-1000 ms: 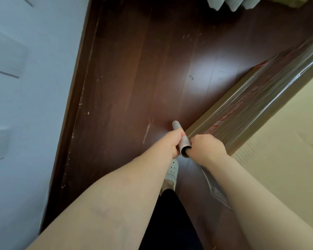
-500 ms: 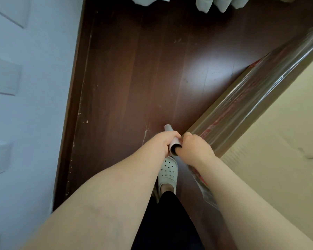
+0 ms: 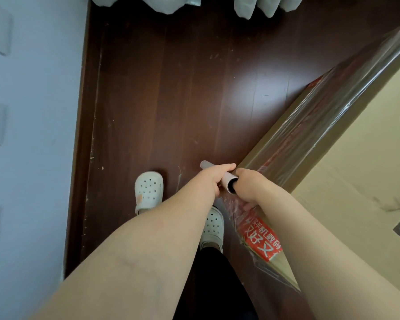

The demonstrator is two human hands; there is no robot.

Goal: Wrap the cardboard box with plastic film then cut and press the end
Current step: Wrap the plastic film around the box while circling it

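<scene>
**View:** single, head-worn, wide-angle; no second view is supplied.
**Position:** carried above the person's own forearms, which are seen entering from the lower edge.
**Direction:** aimed forward and steeply down at the floor.
**Nearness:** close. The left hand and right hand, both placed on the film roll, are framed just below centre. The shoes are seen directly beneath.
**Coverage:** the wall is taken in along the left edge, the cardboard box along the right, and the curtain hems at the top.
</scene>
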